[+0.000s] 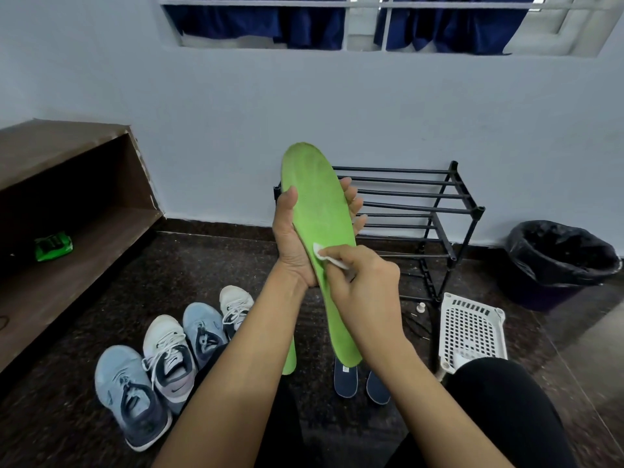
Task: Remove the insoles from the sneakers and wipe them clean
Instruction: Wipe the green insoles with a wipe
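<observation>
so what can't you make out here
All head view:
- Wipe: mostly covered by the right hand.
- Second green insole: mostly behind the left forearm.
- Dark insoles: upper ends hidden by the held insole and right arm.
- Shelf packet: label too small.

Before me rose a pale wall (236, 113) under a barred window (366, 27) with navy curtains (456, 28); the dark speckled floor (202, 265) held a wooden shelf (67, 146), black rack (405, 193) and bin (553, 288)
</observation>
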Demonstrator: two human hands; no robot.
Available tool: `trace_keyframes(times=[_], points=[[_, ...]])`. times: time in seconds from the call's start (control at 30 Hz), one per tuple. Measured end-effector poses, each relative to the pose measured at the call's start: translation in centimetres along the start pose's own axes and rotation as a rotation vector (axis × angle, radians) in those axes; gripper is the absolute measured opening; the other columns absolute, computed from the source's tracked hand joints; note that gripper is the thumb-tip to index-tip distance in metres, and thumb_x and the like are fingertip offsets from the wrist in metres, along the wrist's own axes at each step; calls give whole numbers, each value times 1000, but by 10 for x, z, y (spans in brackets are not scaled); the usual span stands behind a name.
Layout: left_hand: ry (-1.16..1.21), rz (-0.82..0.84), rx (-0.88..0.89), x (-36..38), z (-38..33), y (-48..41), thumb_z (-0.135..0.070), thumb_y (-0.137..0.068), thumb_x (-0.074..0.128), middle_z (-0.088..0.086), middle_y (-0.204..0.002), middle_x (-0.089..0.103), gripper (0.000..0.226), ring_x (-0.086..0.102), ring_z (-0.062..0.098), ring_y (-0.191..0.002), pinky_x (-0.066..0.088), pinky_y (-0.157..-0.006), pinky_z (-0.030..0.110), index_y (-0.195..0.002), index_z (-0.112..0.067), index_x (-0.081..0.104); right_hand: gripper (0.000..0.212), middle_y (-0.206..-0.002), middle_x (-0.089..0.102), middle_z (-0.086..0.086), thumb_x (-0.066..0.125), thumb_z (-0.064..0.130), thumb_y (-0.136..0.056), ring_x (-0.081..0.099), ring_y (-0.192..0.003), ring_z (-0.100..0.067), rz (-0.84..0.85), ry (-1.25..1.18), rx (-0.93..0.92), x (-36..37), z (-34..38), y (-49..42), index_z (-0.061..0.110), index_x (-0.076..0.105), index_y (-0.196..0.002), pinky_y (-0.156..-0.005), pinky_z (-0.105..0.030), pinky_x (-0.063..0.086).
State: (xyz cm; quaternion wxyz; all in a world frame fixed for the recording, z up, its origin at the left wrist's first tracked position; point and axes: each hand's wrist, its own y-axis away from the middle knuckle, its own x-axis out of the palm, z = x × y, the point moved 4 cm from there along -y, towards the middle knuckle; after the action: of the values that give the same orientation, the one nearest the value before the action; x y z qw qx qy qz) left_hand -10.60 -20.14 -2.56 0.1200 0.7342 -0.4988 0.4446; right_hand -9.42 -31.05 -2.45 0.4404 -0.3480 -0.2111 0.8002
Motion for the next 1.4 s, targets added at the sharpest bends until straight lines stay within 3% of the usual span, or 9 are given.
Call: trace_keyframes(times=[0.17,0.3,0.53,0.7,0.9,1.0,1.13,1.27,1.4], points=[[36,8,13,4,5,0,-52,-56,83,10,-107,59,86,57,23,-97,45,-88,35,-121,-3,55,14,-75,70,-5,66,7,-82,64,-65,-19,-8,4,77,2,-7,-7,17,76,-86,-65,-28,49],[25,-32,6,6,15,4,-51,-53,86,10,-102,61,80,57,22,-94,45,-89,33,-113,-4,60,15,-77,72,-5,66,3,-81,65,-68,-23,-95,104,72,0,-17,-22,13,76,-86,-66,-22,42],[-72,-35,-27,5,3,2,-66,-45,85,11,-107,66,98,64,24,-96,53,-83,38,-115,-3,61,12,-70,70,2,69,9,-83,56,-56,-9,-12,28,85,-2,-7,-8,19,76,-84,-57,-15,40],[-8,-32,-1,0,-1,1,-59,-52,83,11,-109,61,96,59,24,-99,50,-82,34,-125,-3,54,15,-67,69,-1,67,8,-82,61,-58,-15,-1,11,104,3,-3,0,20,76,-84,-60,-26,45],[-4,-71,7,6,13,6,-53,-48,87,11,-100,61,85,59,22,-94,51,-86,31,-112,-3,60,14,-77,73,-5,66,5,-82,66,-67,-24,-122,121,89,3,-17,-22,14,75,-85,-65,-32,48],[-10,-77,-8,7,14,7,-52,-45,88,12,-99,63,83,60,22,-95,53,-86,31,-108,-3,63,13,-79,73,-4,67,6,-82,66,-67,-21,-133,135,89,0,-17,-24,15,76,-86,-66,-27,45],[-45,-44,-32,4,5,4,-54,-45,88,12,-105,64,90,62,24,-102,52,-86,34,-115,-4,60,15,-66,67,7,68,7,-82,58,-60,1,5,-23,170,-4,-6,-10,19,77,-85,-57,-5,38],[-24,-26,-12,1,-2,3,-53,-48,88,11,-110,62,93,61,24,-104,51,-88,34,-120,-4,57,18,-64,62,20,68,6,-80,58,-62,7,59,-95,202,-3,3,2,22,76,-81,-58,-3,37],[-1,-40,18,3,6,5,-50,-48,89,8,-102,61,86,61,21,-97,48,-85,32,-115,-6,58,16,-64,68,6,67,6,-81,58,-60,-6,-28,-21,177,-1,-5,-9,19,76,-81,-56,-10,40]])
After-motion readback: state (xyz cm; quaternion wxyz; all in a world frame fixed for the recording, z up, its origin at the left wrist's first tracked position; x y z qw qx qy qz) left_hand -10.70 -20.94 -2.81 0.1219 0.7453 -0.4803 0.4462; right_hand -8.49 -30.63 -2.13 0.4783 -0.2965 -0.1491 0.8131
